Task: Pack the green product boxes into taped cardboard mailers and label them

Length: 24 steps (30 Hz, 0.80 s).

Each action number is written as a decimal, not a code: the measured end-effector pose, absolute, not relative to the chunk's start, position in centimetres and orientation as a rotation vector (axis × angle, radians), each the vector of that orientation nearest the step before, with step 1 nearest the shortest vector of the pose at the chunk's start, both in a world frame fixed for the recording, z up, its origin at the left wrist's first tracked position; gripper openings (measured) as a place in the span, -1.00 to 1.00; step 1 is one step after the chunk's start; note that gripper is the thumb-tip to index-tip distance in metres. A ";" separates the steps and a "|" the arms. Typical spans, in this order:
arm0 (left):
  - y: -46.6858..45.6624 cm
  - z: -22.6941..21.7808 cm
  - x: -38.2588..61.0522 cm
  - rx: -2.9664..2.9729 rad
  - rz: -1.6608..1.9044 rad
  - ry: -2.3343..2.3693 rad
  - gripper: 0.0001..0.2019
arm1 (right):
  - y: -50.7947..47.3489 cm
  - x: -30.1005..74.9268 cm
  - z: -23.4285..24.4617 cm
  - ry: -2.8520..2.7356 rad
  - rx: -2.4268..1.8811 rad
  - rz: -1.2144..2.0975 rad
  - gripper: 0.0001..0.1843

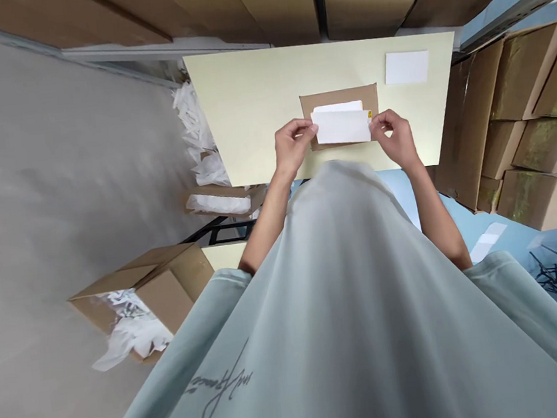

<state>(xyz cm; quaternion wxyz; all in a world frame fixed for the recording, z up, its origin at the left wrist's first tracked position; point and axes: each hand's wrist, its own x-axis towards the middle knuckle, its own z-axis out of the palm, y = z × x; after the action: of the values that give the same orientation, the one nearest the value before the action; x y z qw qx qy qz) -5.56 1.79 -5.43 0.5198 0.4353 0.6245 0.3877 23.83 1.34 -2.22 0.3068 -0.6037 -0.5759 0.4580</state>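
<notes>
My left hand point(294, 144) pinches the left edge of a white paper sheet point(343, 126), and my right hand point(398, 136) pinches its right edge. The sheet is held just above a brown cardboard envelope point(339, 96) that lies flat on the pale yellow table point(246, 105). A second white sheet peeks out behind the first, with a small yellow bit at its right end. Both hands have their fingers closed on the paper.
A white card point(406, 67) lies at the table's far right. Stacked cardboard boxes point(541, 132) stand right and behind. An open box with crumpled white paper point(134, 312) sits on the grey floor at left; more paper scraps point(197, 138) lie beside the table.
</notes>
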 end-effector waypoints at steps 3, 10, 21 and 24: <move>3.9 -7.0 -5.5 1.057 0.938 1.487 -0.63 | 3.9 24.2 -4.4 -1.556 -1.566 1.215 -0.76; 5.3 -8.8 -5.3 0.960 0.925 1.455 -0.84 | 6.0 24.2 -6.4 -1.585 -1.673 1.224 -0.69; 4.2 -10.5 -5.1 0.890 0.877 1.509 -0.72 | 5.5 23.9 -8.2 -1.666 -1.762 1.198 -0.68; 4.2 -11.2 -5.0 0.897 0.875 1.520 -0.71 | 5.6 24.0 -8.4 -1.683 -1.770 1.194 -0.69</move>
<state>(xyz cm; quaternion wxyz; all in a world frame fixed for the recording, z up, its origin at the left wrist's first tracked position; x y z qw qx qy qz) -5.02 4.21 -11.18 0.5530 0.3793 0.6430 0.3701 24.00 5.56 -8.41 0.2098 -0.6365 -0.6054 0.4294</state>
